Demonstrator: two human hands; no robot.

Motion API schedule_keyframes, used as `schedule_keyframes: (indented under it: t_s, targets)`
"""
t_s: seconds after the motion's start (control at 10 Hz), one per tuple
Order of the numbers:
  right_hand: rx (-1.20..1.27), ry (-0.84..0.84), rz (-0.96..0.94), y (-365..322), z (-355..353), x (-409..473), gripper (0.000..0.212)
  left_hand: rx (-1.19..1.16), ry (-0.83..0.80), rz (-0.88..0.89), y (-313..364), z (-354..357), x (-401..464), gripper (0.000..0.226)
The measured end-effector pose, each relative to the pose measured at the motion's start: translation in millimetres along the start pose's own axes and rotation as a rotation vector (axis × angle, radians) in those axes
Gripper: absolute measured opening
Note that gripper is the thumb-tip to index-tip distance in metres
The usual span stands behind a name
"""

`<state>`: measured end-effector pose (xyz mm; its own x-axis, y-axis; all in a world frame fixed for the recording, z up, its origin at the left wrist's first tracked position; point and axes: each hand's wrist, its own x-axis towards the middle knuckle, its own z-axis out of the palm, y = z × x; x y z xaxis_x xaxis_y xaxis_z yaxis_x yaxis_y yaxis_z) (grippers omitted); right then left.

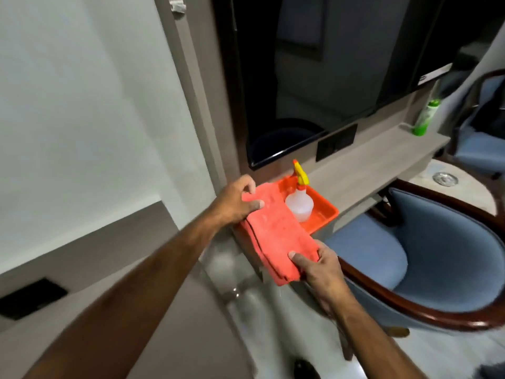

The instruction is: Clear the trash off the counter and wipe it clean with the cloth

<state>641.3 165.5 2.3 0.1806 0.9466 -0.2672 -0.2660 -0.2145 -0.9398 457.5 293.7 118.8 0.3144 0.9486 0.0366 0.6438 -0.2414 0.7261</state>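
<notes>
A folded orange-red cloth (pixel 276 233) is stretched between both hands over the left end of the pale wood-grain counter (pixel 363 170). My left hand (pixel 236 201) pinches its far end. My right hand (pixel 319 269) grips its near end, thumb on top. Just behind the cloth an orange tray (pixel 325 210) rests on the counter. In the tray stands a clear spray bottle (pixel 299 205) with a yellow and orange trigger head. No trash is visible on the bare stretch of counter.
A green and white bottle (pixel 425 117) stands at the counter's far right end. A dark mirror or screen (pixel 314 77) hangs above, with a black socket plate (pixel 336 142) below it. A blue armchair with a dark wooden rim (pixel 437 269) sits under the counter edge.
</notes>
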Motion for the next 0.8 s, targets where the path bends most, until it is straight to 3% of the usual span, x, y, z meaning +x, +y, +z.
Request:
schedule_keyframes:
  t_s: [0.2, 0.4, 0.6, 0.7, 0.8]
  targets:
    - [-0.577, 0.063, -0.016, -11, 18, 122, 0.056, 0.149, 0.028, -0.122, -62, 46, 90, 0.037]
    - [-0.922, -0.055, -0.054, 13, 37, 181, 0.041, 0.419, -0.075, -0.141, -100, 92, 122, 0.055]
    - [-1.343, -0.328, 0.046, 21, 40, 187, 0.031, 0.705, -0.132, -0.062, -111, 98, 84, 0.036]
    - [-1.459, -0.327, 0.059, 16, 43, 175, 0.039, 0.832, -0.115, 0.017, -115, 74, 50, 0.042]
    - [-1.669, -0.205, -0.072, -2, 58, 148, 0.038, 0.805, 0.089, 0.038, -110, 34, 12, 0.037]
